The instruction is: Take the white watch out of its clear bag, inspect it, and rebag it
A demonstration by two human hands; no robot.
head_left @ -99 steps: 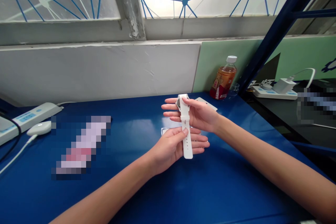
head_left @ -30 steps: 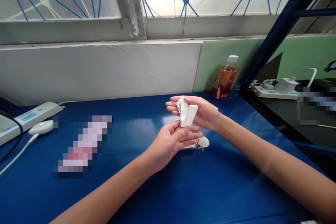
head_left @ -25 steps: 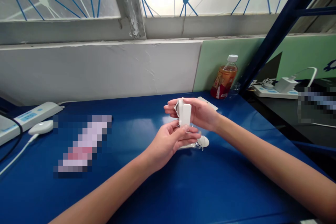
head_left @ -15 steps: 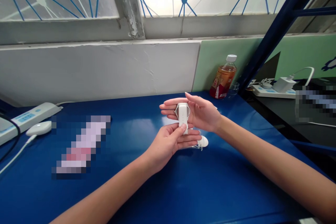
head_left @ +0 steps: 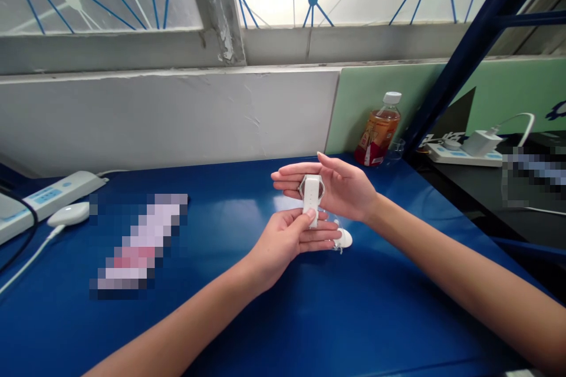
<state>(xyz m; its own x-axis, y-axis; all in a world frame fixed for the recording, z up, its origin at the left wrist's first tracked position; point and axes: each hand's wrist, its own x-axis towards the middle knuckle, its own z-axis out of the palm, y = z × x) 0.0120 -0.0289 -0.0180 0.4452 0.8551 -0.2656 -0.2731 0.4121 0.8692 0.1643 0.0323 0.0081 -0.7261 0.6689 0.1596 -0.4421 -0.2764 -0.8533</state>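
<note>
A wristwatch with a white strap and a pale round case is held upright above the blue desk. The thumb of my left hand presses the lower end of the strap against the fingers, which stretch out to the right. Behind the watch, my right hand is open, palm facing me and fingers pointing left; whether it touches the watch I cannot tell. Beneath the hands a white oval object lies on the desk beside some clear plastic, partly hidden by my left fingers.
A blurred-out flat rectangular item lies at left. Beyond it are a white power strip and a white rounded device with a cable. A drink bottle stands by the wall, near a blue metal post.
The watch has turned slightly, so more of its round case shows on the right side of the strap. Both hands keep nearly the same pose.
</note>
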